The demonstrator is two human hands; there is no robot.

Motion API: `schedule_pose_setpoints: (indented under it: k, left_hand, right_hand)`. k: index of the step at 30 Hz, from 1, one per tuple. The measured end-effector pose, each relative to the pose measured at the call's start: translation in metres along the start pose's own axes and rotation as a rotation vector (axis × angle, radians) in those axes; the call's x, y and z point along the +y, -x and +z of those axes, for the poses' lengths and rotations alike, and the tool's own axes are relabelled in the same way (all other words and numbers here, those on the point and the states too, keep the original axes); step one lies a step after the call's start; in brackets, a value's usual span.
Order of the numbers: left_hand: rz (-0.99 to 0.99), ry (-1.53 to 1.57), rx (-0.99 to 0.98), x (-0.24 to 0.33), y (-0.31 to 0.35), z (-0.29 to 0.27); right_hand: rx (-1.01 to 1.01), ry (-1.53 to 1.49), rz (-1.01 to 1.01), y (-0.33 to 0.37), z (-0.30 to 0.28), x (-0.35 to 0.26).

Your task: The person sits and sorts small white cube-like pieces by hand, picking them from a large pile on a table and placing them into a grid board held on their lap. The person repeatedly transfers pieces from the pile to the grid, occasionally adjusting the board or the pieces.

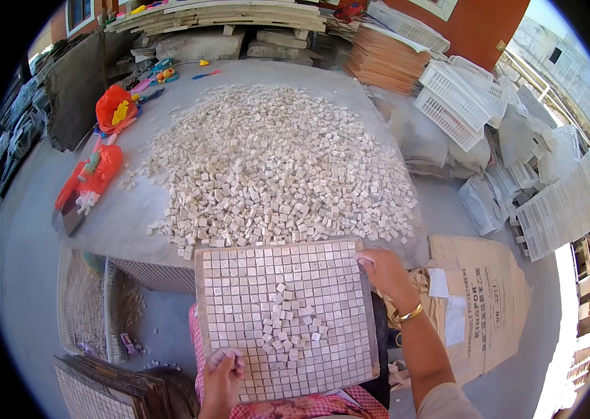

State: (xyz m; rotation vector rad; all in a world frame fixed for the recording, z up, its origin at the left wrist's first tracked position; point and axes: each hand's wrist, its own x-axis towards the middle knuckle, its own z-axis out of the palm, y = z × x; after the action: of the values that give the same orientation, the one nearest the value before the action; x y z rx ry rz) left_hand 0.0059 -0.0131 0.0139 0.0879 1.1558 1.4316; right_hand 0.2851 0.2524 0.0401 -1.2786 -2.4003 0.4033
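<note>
At six o'clock, the tray [201,293] looked mostly filled, loose cubes [287,344] remaining on top; the right hand [381,271] pinched its one-o'clock corner; near seven, the left hand's [225,370] fingers bunched together, nothing visible between.

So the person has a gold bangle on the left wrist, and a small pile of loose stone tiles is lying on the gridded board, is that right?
Not quite: the head view shows the gold bangle on the right wrist, behind the right hand at the board's far right corner. The small pile of loose stone tiles is indeed lying on the gridded board.
</note>
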Motion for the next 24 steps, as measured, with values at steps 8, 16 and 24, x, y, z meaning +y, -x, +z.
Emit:
schedule_pose_setpoints:
  k: [8,16,24]
  left_hand:
    - [0.033,-0.030,0.008,-0.003,-0.002,0.006]
    - [0.046,-0.075,-0.031,-0.008,0.000,0.014]
    - [0.081,-0.066,-0.027,-0.003,0.008,0.007]
  right_hand:
    - [0.050,-0.229,0.238,0.012,0.014,-0.001]
    - [0.114,-0.206,0.308,0.010,0.020,-0.003]
    - [-0.007,-0.255,0.029,0.024,0.022,-0.017]
